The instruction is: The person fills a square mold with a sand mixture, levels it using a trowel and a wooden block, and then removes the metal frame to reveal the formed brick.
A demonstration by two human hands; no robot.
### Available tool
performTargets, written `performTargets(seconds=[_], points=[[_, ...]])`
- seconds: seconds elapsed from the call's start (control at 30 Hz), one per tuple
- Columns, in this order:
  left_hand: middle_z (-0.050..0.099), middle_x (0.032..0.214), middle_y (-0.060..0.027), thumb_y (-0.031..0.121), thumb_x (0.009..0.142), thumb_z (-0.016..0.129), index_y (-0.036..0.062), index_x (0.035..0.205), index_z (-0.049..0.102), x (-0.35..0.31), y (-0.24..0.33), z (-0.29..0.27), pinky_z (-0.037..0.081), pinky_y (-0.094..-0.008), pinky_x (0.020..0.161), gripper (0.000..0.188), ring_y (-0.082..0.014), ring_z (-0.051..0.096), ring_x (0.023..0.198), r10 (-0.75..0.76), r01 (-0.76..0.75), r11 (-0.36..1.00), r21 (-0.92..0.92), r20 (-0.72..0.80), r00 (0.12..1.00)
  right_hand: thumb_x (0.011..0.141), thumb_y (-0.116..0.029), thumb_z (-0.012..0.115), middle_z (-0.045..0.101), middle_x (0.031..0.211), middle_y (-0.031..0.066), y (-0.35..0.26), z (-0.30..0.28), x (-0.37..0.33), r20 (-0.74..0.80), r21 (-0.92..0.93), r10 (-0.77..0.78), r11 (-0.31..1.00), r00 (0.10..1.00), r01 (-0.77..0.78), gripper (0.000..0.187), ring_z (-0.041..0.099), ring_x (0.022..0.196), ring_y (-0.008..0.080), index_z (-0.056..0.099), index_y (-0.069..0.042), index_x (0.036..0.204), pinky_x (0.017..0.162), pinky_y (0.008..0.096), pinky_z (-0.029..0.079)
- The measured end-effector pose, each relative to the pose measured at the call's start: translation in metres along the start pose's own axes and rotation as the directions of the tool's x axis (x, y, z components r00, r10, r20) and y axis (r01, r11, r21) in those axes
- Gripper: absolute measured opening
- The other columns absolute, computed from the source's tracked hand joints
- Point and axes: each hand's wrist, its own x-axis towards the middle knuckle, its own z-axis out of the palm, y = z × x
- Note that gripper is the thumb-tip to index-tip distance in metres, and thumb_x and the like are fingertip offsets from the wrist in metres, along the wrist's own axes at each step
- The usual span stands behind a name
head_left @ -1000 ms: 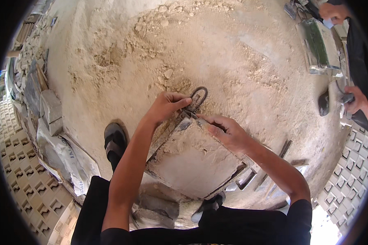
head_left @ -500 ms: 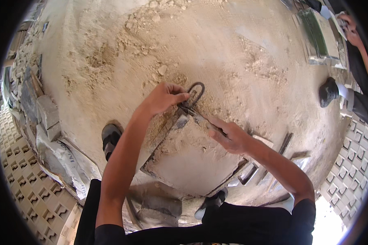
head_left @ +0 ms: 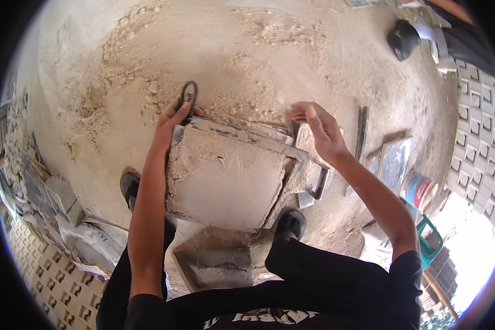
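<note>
Where the left hand is gripping: thumb and fingers are pinching the lower part of a dark loop, closed snugly on it.
Loop: it is standing up at the far left corner of the slab; whether it is joining onto the slab, I cannot tell.
Right hand: it is hovering beyond the slab's right side, slightly blurred, fingers loosely curled and thumb apart, holding nothing.
Slab: squarish, pale and crusted with dust, it is sitting in front of the person, the right shoe standing just beside its near right corner.
Left shoe: it is standing left of the slab, past the left forearm.
Right-hand ground: a dark bar, a grey board and a bucket are lying or standing there, with a green chair nearer.
Upper right: a co-worker's shoe is resting on the dusty ground.
Left edge: a pale sack is lying near some patterned blocks.
</note>
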Motion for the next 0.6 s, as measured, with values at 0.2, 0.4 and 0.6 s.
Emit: performTargets(seconds=[0.2, 0.4, 0.6], points=[[0.069, 0.094, -0.0087, 0.033, 0.098, 0.056, 0.0004, 0.108, 0.066, -0.002, 0.002, -0.004, 0.054, -0.0313, 0.075, 0.035, -0.0175, 0.066, 0.081, -0.163, 0.152, 0.972, -0.179, -0.049, 0.985, 0.103, -0.051, 0.009, 0.045, 0.141, 0.0239, 0.048, 0.059, -0.074, -0.271, 0.232, 0.101, 0.972, 0.957, -0.037, 0.074, 0.035, 0.138, 0.0358, 0.044, 0.005, 0.137, 0.117, 0.0459, 0.026], [0.068, 0.105, -0.0104, 0.041, 0.097, 0.056, -0.0042, 0.12, 0.061, 0.007, -0.005, -0.02, 0.053, -0.0326, 0.083, 0.051, -0.0196, 0.065, 0.093, -0.165, 0.155, 0.961, -0.227, -0.026, 0.986, 0.105, -0.046, 0.006, 0.036, 0.15, 0.0219, 0.031, 0.095, -0.068, -0.32, 0.416, 0.131, 0.909, 0.938, 0.014, 0.073, 0.02, 0.146, 0.0335, 0.044, 0.006, 0.139, 0.121, 0.0421, 0.01], [0.066, 0.106, -0.0101, 0.043, 0.098, 0.053, -0.002, 0.126, 0.059, 0.012, -0.005, -0.013, 0.054, -0.0354, 0.082, 0.053, -0.0207, 0.064, 0.09, -0.118, 0.101, 0.983, -0.154, -0.105, 0.987, 0.104, -0.049, 0.006, 0.041, 0.148, 0.0189, 0.026, 0.099, -0.072, -0.368, 0.447, 0.157, 0.894, 0.916, 0.026, 0.075, 0.022, 0.146, 0.0313, 0.045, 0.005, 0.139, 0.121, 0.0409, 0.011]])
